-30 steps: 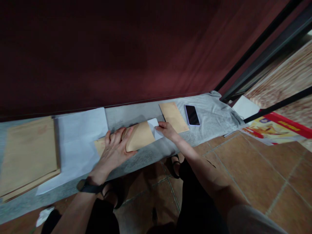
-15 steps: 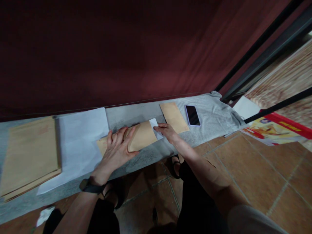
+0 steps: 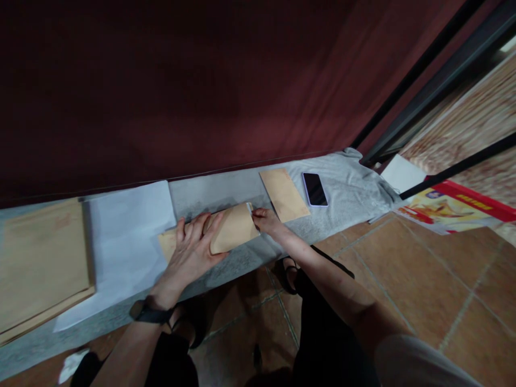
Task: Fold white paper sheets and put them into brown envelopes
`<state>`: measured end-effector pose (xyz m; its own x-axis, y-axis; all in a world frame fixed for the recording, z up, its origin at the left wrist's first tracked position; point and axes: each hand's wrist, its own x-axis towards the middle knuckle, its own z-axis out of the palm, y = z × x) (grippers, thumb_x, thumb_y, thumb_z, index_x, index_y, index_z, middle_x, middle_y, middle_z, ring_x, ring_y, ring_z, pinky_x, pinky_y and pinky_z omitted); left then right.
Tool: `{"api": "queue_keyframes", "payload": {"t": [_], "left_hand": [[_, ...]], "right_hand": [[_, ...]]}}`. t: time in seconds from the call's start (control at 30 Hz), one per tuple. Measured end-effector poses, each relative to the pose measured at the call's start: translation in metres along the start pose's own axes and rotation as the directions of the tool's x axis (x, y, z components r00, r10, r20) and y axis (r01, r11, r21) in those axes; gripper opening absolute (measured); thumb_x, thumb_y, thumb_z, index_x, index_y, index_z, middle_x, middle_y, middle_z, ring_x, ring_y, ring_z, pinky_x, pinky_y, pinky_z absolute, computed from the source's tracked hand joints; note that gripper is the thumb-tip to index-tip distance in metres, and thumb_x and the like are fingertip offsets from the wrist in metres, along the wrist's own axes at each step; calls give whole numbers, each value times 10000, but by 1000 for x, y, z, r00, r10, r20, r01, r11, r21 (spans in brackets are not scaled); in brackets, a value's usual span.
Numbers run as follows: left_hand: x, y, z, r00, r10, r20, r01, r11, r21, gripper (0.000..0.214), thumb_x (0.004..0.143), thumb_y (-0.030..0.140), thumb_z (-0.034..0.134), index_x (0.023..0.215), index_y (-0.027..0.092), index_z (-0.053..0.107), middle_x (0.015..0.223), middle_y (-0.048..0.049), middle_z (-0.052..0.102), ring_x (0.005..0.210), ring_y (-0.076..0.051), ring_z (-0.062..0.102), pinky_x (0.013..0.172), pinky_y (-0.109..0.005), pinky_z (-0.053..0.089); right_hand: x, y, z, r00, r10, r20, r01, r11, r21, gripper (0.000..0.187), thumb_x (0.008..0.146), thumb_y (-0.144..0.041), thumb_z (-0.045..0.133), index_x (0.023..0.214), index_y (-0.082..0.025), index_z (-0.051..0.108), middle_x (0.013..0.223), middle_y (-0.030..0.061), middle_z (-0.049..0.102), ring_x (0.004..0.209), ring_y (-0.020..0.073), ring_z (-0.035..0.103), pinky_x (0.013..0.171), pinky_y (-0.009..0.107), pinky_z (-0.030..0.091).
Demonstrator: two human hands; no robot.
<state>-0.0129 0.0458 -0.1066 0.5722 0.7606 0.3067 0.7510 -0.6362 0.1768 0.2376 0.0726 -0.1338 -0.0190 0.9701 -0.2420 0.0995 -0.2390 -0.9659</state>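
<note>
A brown paper envelope lies across the grey cloth in front of me, its right end bulging. My left hand holds it, the fingers spread over its left part and the thumb along the near edge. At the right end, my right hand pinches a white paper. Only a thin strip of that paper shows at the envelope's mouth; the rest is inside or behind my fingers. Just beyond my right hand lies another brown envelope, flat on the cloth.
A phone lies right of the second envelope on the grey cloth. White sheets and a stack of large brown envelopes lie at left. Behind rises a dark red panel. A red-yellow printed box is at right.
My right hand has moved left with the white paper, which has slid deeper into the envelope. My left hand keeps its place on the envelope. The view has shifted slightly.
</note>
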Motion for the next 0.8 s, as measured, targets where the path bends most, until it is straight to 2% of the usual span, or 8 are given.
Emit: {"api": "queue_keyframes", "payload": {"t": [0.17,0.27,0.4,0.5,0.57,0.7,0.73,0.8], "left_hand": [[1,0,-1,1000,8,2,-8,1000,18,1062,779,475,760,1635,229,182,1545,-211,437,1399,-406,446,1233,-632,136],[1,0,-1,1000,17,-1,-17,1000,24,1064,769,473,765,1631,216,196,1544,-220,435,1399,-415,444,1233,-631,148],[1,0,-2,1000,22,-6,-21,999,25,1053,773,486,756,1629,212,206,1540,-218,440,1401,-418,443,1231,-631,162],[1,-1,-2,1000,24,-11,-24,1000,18,1040,783,483,745,1629,211,204,1536,-218,446,1406,-415,441,1230,-633,164],[1,-1,-2,1000,28,-11,-27,1000,13,1032,789,491,738,1628,214,205,1532,-217,449,1408,-413,441,1229,-632,165],[1,-3,-2,1000,26,-13,-26,1000,-2,1029,795,521,726,1627,224,197,1538,-213,444,1413,-410,439,1230,-626,163],[1,-3,-2,1000,26,-9,-26,1000,-4,1026,799,525,720,1627,224,194,1540,-212,443,1414,-408,438,1231,-623,163],[1,-4,-3,1000,25,-4,-25,1000,-8,1017,806,528,709,1626,224,191,1544,-212,442,1415,-408,438,1233,-619,160]], "right_hand": [[1,3,3,999,26,-20,-26,1000,15,62,747,-210,681,701,-215,722,594,-53,645,548,106,537,539,213,377],[2,4,4,999,20,-38,-20,1000,-8,83,716,-158,659,720,-219,716,628,-52,666,593,122,571,550,217,399],[3,8,8,994,-77,-78,78,997,11,49,701,-178,649,726,-219,642,639,-64,633,613,115,562,567,213,412],[5,12,13,972,-191,-133,200,979,51,146,678,-216,698,742,-229,567,682,-66,615,676,118,573,632,222,445],[6,13,15,958,-216,-189,232,970,68,249,653,-233,738,815,-235,549,701,-74,597,679,116,567,643,229,448],[5,9,13,964,-139,-229,155,986,55,548,632,-224,775,1134,-229,555,654,-121,534,580,98,511,555,214,389],[4,7,12,971,-118,-209,132,990,52,561,640,-226,776,1160,-225,567,643,-124,534,572,97,510,543,210,379],[2,4,10,985,-86,-147,96,993,61,419,671,-247,772,1067,-215,637,631,-108,563,582,97,526,540,205,384]]}}
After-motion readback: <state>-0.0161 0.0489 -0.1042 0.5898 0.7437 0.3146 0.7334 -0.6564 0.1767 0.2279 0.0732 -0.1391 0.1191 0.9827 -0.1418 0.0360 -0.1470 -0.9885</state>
